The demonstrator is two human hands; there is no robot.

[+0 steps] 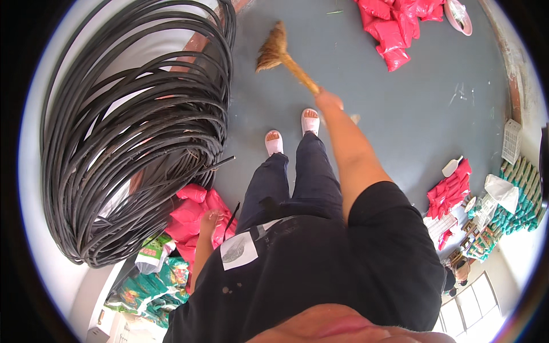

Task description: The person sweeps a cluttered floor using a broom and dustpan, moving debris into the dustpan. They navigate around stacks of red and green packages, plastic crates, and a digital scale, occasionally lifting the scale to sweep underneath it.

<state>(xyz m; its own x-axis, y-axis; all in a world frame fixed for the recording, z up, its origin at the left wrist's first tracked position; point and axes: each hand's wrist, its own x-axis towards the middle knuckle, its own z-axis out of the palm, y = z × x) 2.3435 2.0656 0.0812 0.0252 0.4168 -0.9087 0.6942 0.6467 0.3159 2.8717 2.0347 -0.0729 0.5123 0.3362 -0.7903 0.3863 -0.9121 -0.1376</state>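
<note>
Slantwise over grey floor (429, 108), a straw broom (281, 51), bristles (266, 56) ahead and leftward, long axis running back-right, right hand (330, 101) clenched round its handle (301, 75), left hand (209, 222) near red bags (186, 227), finger state unclear.

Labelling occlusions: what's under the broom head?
Grey floor shows around the broom, held in the right hand. The patch hidden by its bristles can't be seen, so I can't tell what lies there, or whether they touch the floor.
</note>
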